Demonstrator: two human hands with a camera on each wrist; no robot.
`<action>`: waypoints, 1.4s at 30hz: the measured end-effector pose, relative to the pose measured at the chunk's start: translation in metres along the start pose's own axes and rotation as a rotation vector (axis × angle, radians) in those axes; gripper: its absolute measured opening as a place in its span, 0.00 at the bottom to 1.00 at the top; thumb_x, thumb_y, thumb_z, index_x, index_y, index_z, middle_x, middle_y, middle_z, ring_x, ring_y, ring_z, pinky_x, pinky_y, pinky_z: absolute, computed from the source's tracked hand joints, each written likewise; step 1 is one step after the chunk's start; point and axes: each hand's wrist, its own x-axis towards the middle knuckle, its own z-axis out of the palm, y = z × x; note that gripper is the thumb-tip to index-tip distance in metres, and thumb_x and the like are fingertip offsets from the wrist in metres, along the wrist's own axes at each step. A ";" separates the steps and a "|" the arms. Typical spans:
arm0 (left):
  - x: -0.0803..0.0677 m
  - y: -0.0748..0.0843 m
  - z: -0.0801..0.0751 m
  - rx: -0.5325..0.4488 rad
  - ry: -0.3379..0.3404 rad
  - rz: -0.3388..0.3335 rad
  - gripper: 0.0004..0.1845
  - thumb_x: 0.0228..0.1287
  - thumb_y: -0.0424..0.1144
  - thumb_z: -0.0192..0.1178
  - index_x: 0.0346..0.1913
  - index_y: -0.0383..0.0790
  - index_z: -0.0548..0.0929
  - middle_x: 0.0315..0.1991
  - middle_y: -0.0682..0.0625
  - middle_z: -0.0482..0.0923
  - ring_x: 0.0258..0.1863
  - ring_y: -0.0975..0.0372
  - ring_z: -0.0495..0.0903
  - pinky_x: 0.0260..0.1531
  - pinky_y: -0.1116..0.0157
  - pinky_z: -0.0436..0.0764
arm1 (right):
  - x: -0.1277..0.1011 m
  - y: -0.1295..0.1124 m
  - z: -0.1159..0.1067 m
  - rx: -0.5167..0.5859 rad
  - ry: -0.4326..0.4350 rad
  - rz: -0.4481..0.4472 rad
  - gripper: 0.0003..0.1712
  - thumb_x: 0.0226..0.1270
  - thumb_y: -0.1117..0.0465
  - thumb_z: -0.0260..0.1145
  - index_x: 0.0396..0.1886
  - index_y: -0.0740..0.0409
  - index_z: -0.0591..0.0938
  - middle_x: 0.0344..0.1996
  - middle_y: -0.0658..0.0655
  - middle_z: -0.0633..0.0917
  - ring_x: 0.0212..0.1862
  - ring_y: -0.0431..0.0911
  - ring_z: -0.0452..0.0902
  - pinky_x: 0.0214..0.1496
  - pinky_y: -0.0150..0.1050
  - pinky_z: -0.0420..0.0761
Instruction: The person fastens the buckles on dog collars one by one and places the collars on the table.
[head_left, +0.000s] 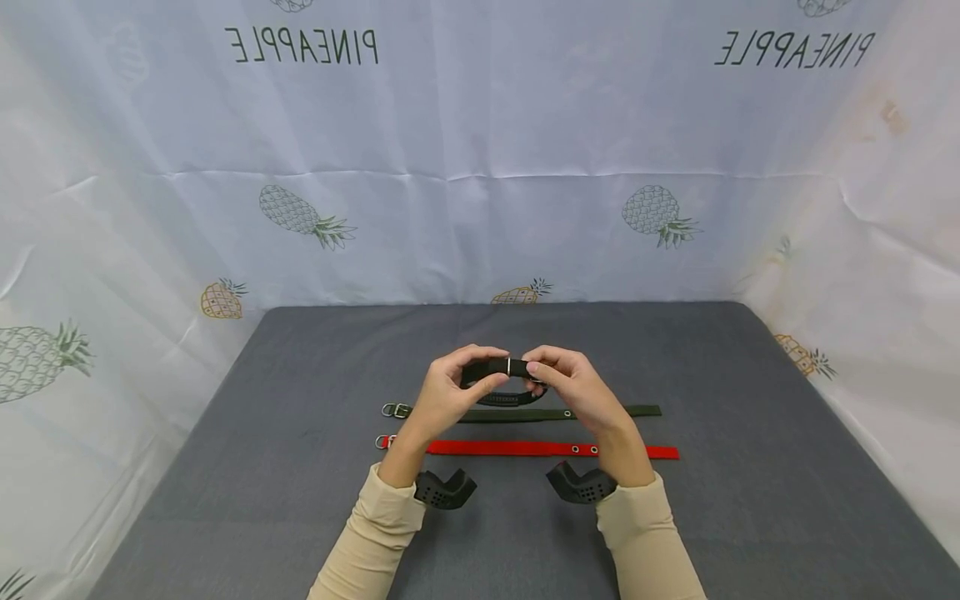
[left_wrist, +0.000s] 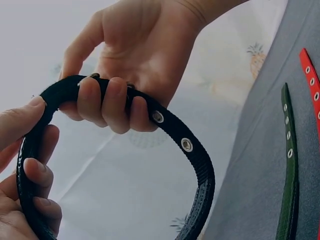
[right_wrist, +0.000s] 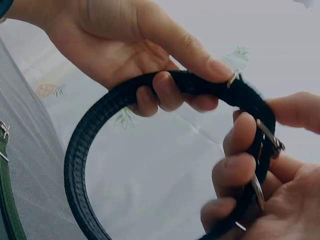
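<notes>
A black collar [head_left: 487, 367] is bent into a ring and held up above the table by both hands. My left hand [head_left: 442, 396] grips its left side, the thumb near a thin metal loop [right_wrist: 234, 78]. My right hand [head_left: 581, 387] pinches the right side, fingers curled round the part with the metal buckle [right_wrist: 270, 136]. Two eyelets [left_wrist: 186, 145] show on the collar in the left wrist view. The lower arc has a ribbed, glossy inner face [right_wrist: 82, 160]. Part of the buckle is hidden behind fingers.
Beneath the hands, a green collar [head_left: 480, 417] lies stretched out on the grey table [head_left: 300, 500]. Nearer to me is a red collar [head_left: 495, 447], parallel to it, buckle at the left and eyelets at the right. White pineapple-print curtains [head_left: 480, 233] surround the table.
</notes>
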 end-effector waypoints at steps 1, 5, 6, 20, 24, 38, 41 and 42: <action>0.000 0.000 0.000 0.001 -0.004 -0.002 0.15 0.61 0.30 0.64 0.51 0.32 0.81 0.43 0.36 0.81 0.35 0.73 0.78 0.36 0.73 0.81 | 0.000 0.000 0.000 -0.010 0.007 -0.002 0.07 0.74 0.58 0.56 0.38 0.45 0.80 0.28 0.44 0.79 0.33 0.42 0.73 0.40 0.32 0.77; 0.000 -0.003 0.001 0.001 -0.021 -0.022 0.14 0.62 0.31 0.63 0.51 0.34 0.81 0.43 0.37 0.80 0.35 0.73 0.77 0.37 0.72 0.80 | 0.000 -0.002 0.002 -0.041 0.030 0.013 0.06 0.73 0.59 0.58 0.36 0.45 0.80 0.28 0.44 0.79 0.32 0.41 0.73 0.39 0.32 0.77; 0.000 -0.003 0.001 0.005 -0.025 -0.023 0.14 0.63 0.31 0.63 0.51 0.34 0.81 0.42 0.38 0.80 0.34 0.73 0.76 0.36 0.72 0.80 | 0.000 -0.002 0.002 -0.048 0.030 0.014 0.06 0.73 0.60 0.58 0.37 0.46 0.80 0.28 0.44 0.79 0.31 0.41 0.73 0.39 0.33 0.77; 0.003 -0.010 -0.001 -0.110 0.090 -0.038 0.21 0.66 0.41 0.61 0.52 0.26 0.76 0.42 0.48 0.78 0.38 0.72 0.75 0.41 0.76 0.78 | -0.002 0.004 -0.011 0.039 -0.084 0.082 0.16 0.78 0.53 0.50 0.41 0.55 0.81 0.30 0.44 0.82 0.37 0.39 0.77 0.48 0.35 0.78; 0.003 -0.010 -0.003 -0.122 0.111 -0.037 0.20 0.67 0.39 0.59 0.53 0.25 0.75 0.40 0.63 0.76 0.37 0.72 0.73 0.40 0.76 0.76 | -0.002 0.004 -0.015 0.074 -0.114 0.060 0.17 0.78 0.53 0.49 0.39 0.58 0.80 0.28 0.45 0.79 0.33 0.40 0.73 0.47 0.33 0.75; 0.006 -0.012 -0.006 -0.131 0.094 -0.021 0.23 0.66 0.44 0.60 0.52 0.25 0.74 0.42 0.62 0.75 0.39 0.73 0.75 0.41 0.76 0.76 | -0.002 -0.003 -0.024 0.013 -0.106 0.087 0.11 0.77 0.56 0.52 0.42 0.52 0.81 0.31 0.45 0.79 0.37 0.40 0.73 0.49 0.34 0.76; 0.004 -0.012 -0.008 -0.127 0.087 -0.034 0.22 0.67 0.42 0.59 0.53 0.26 0.74 0.42 0.60 0.75 0.39 0.72 0.74 0.41 0.76 0.76 | 0.001 0.000 -0.023 0.011 -0.114 0.080 0.12 0.77 0.56 0.52 0.44 0.57 0.80 0.32 0.45 0.79 0.38 0.40 0.73 0.51 0.34 0.75; 0.004 -0.012 -0.009 -0.124 0.087 -0.039 0.20 0.67 0.41 0.59 0.53 0.26 0.74 0.42 0.60 0.75 0.39 0.72 0.74 0.41 0.75 0.76 | 0.003 0.000 -0.022 0.013 -0.116 0.080 0.12 0.77 0.56 0.52 0.44 0.57 0.79 0.32 0.45 0.79 0.39 0.41 0.73 0.51 0.34 0.75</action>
